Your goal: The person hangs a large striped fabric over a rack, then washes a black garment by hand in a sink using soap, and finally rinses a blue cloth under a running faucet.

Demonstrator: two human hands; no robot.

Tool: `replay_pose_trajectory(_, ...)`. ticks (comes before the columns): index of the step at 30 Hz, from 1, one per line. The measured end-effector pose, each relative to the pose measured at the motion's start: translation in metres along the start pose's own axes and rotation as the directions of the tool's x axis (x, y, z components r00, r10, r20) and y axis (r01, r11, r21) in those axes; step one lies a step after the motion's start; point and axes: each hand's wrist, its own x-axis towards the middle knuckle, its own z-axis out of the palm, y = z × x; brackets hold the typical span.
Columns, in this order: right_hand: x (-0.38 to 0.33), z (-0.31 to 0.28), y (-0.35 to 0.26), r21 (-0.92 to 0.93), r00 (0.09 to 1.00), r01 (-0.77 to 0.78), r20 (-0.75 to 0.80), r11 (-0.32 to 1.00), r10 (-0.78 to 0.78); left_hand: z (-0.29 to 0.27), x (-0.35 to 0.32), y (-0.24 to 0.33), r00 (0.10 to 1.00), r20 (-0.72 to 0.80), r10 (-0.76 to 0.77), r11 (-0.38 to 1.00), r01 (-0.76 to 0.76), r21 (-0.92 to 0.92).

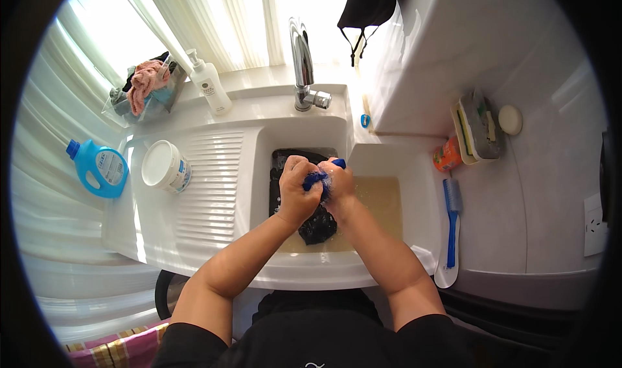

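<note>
At my far left a blue jug (98,167) lay on its side by the curtain, and just right of it a white tub (164,166) stood on the ribbed drainboard (210,186). Behind them were a basket of rags (144,86) and a pump bottle (208,83).

My left hand (297,193) was closed in a fist over the sink (389,154), gripping a bunch of dark cloth (317,225). The cloth hung straight down from my fists into the cloudy water, its long axis running from my knuckles toward my body, with more of it lying against the sink's back wall under the tap (300,60).

My right hand (339,183) was pressed against the left, also clenched, and something blue (315,179) showed between the two fists; I could not tell whether it was part of the cloth or a separate thing. Both hands were equally near it, since it lay squeezed between them.

Further right, a blue brush (451,222) lay on the counter, handle toward me, with an orange pot (447,155), a soap tray (478,127) and a round soap (510,119) beyond.
</note>
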Motion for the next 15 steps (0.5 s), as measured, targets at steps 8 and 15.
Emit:
replay_pose_trajectory(8, -0.004, -0.003, -0.019, 0.147, 0.894, -0.253, 0.414, 0.956, 0.173, -0.012, 0.005, 0.0, 0.98, 0.108, 0.167, 0.986, -0.163, -0.048)
replay_pose_trajectory(15, -0.008, -0.016, -0.016, 0.067, 0.942, -0.163, 0.307, 0.984, 0.135, -0.028, 0.01, -0.004, 0.967, 0.229, -0.108, 0.884, 0.199, -0.424)
